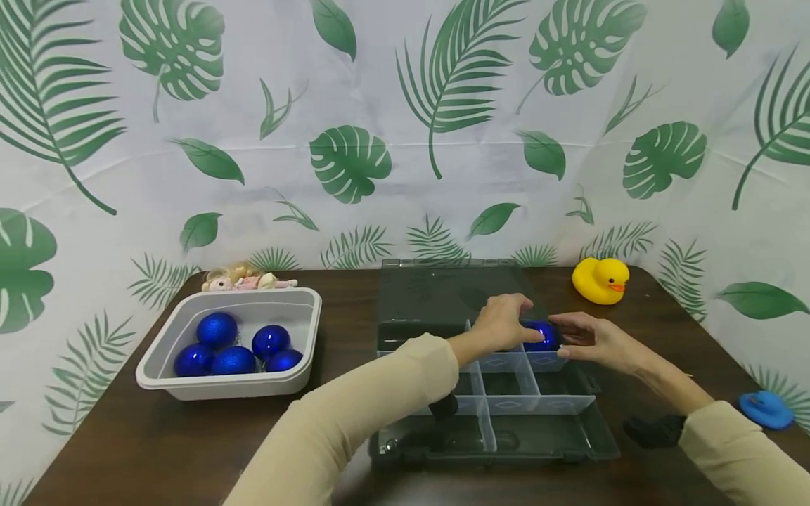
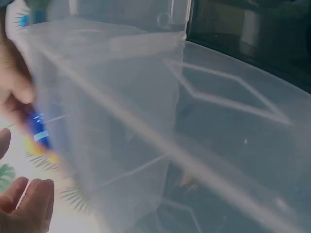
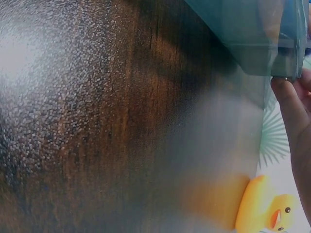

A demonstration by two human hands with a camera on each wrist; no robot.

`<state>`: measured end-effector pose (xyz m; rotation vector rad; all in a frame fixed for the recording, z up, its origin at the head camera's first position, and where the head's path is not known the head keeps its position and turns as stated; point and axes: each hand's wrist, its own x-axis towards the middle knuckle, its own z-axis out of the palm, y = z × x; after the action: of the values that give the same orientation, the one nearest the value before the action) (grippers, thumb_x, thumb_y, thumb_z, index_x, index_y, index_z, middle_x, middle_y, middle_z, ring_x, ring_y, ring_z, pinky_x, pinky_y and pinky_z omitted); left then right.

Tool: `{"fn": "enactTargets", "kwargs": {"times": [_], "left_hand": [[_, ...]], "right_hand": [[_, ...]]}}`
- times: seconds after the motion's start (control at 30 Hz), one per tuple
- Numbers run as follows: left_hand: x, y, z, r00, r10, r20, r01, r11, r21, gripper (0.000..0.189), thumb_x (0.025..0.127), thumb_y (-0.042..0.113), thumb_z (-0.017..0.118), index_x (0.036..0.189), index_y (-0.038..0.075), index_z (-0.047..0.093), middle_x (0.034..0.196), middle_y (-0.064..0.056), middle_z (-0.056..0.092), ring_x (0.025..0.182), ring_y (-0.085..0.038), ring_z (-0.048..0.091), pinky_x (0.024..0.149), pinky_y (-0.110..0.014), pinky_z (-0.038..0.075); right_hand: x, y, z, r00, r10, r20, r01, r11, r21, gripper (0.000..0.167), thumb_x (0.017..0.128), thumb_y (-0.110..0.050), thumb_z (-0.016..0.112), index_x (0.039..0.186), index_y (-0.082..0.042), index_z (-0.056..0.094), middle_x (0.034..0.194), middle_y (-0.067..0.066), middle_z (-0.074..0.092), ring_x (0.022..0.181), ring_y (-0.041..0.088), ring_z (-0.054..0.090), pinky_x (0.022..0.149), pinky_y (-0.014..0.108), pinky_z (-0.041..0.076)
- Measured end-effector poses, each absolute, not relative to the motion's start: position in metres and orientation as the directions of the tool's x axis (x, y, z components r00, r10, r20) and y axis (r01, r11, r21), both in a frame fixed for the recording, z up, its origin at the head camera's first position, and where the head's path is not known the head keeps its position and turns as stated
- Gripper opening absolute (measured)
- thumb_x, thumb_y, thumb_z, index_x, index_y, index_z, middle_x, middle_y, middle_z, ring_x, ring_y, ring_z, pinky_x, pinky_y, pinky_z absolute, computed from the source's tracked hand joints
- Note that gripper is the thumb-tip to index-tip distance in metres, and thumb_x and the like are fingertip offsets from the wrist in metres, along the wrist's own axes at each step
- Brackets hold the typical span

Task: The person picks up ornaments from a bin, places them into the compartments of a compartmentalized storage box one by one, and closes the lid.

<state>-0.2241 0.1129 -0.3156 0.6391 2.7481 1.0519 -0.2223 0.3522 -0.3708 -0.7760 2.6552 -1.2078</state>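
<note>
Evidently: left hand [image 1: 502,322], spread; right hand [image 1: 598,343], curved beside blue ball [image 1: 547,337], grip unclear. Advised: settle ball gently, clear of dividers [image 1: 545,362].

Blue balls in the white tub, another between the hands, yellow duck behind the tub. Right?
No: the yellow duck sits right of the open lid, not behind the white tub; the head view shows it. The rest stands.

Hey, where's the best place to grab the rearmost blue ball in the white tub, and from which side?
Probably from above: the white tub is open-topped, but its walls surround the rearmost blue ball. Set the grip across its left and right sides, around its widest part, since it's round, two blue balls crowd its front, and there's a gap to its right.
</note>
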Motion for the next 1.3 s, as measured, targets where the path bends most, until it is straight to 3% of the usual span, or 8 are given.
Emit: {"fn": "enactTargets", "kwargs": {"times": [0.17, 0.3, 0.43, 0.6, 0.77, 1.1, 1.3], "left_hand": [[-0.216, 0.076, -0.299, -0.878, 0.478, 0.033, 0.332, 0.556, 0.762, 0.05, 0.08, 0.031, 0.075, 0.125, 0.015, 0.059, 0.122, 0.002, 0.062, 0.107, -0.01, 0.059, 0.086, -0.02, 0.048], [-0.21, 0.017, -0.287, -0.871, 0.49, 0.05, 0.3, 0.448, 0.842, 0.049, 0.084, 0.027, 0.072, 0.129, 0.014, 0.056, 0.127, -0.004, 0.06, 0.112, -0.015, 0.058, 0.088, -0.024, 0.049], [-0.209, -0.049, -0.283, -0.901, 0.424, 0.088, 0.274, 0.401, 0.874, 0.047, 0.086, 0.022, 0.07, 0.129, 0.009, 0.055, 0.128, -0.01, 0.059, 0.116, -0.022, 0.057, 0.09, -0.032, 0.05], [-0.207, -0.13, -0.294, -0.947, 0.317, 0.058, 0.208, 0.463, 0.861, 0.045, 0.088, 0.025, 0.067, 0.127, 0.005, 0.056, 0.126, -0.014, 0.06, 0.114, -0.028, 0.058, 0.091, -0.04, 0.05], [-0.202, -0.191, -0.309, -0.933, 0.359, -0.037, 0.172, 0.531, 0.83, 0.045, 0.091, 0.024, 0.063, 0.127, -0.001, 0.054, 0.122, -0.019, 0.06, 0.111, -0.03, 0.058, 0.093, -0.042, 0.049], [-0.196, -0.227, -0.331, -0.898, 0.418, -0.137, 0.167, 0.613, 0.772, 0.048, 0.084, 0.023, 0.071, 0.12, -0.006, 0.058, 0.114, -0.018, 0.064, 0.104, -0.026, 0.06, 0.088, -0.034, 0.049], [-0.197, -0.228, -0.339, -0.895, 0.421, -0.148, 0.21, 0.688, 0.694, 0.042, 0.08, 0.018, 0.074, 0.116, -0.001, 0.063, 0.112, -0.015, 0.065, 0.102, -0.026, 0.055, 0.084, -0.033, 0.044]], "right_hand": [[-0.22, 0.353, -0.369, -0.858, -0.5, 0.12, -0.428, 0.563, -0.707, 0.055, 0.086, -0.007, 0.067, 0.132, 0.008, 0.043, 0.129, 0.032, 0.046, 0.108, -0.017, 0.045, 0.085, 0.008, 0.044], [-0.222, 0.349, -0.369, -0.836, -0.53, 0.143, -0.457, 0.527, -0.716, 0.054, 0.085, -0.002, 0.066, 0.132, 0.01, 0.043, 0.128, 0.034, 0.044, 0.109, -0.016, 0.046, 0.086, 0.007, 0.042], [-0.222, 0.35, -0.37, -0.829, -0.538, 0.155, -0.471, 0.52, -0.712, 0.054, 0.084, 0.0, 0.066, 0.131, 0.012, 0.042, 0.127, 0.035, 0.044, 0.109, -0.016, 0.046, 0.086, 0.007, 0.042], [-0.222, 0.351, -0.369, -0.852, -0.508, 0.127, -0.437, 0.557, -0.706, 0.055, 0.085, -0.005, 0.068, 0.131, 0.01, 0.043, 0.129, 0.033, 0.045, 0.108, -0.017, 0.046, 0.086, 0.006, 0.042], [-0.222, 0.351, -0.369, -0.855, -0.505, 0.116, -0.426, 0.559, -0.711, 0.054, 0.085, -0.005, 0.067, 0.132, 0.009, 0.042, 0.129, 0.033, 0.044, 0.108, -0.017, 0.046, 0.086, 0.006, 0.042], [-0.221, 0.35, -0.368, -0.859, -0.5, 0.11, -0.417, 0.559, -0.717, 0.055, 0.085, -0.004, 0.067, 0.133, 0.007, 0.042, 0.13, 0.033, 0.044, 0.107, -0.018, 0.045, 0.085, 0.007, 0.043], [-0.222, 0.351, -0.37, -0.865, -0.491, 0.105, -0.413, 0.578, -0.704, 0.056, 0.086, -0.007, 0.067, 0.133, 0.008, 0.042, 0.131, 0.032, 0.044, 0.107, -0.018, 0.045, 0.086, 0.006, 0.042]]}}
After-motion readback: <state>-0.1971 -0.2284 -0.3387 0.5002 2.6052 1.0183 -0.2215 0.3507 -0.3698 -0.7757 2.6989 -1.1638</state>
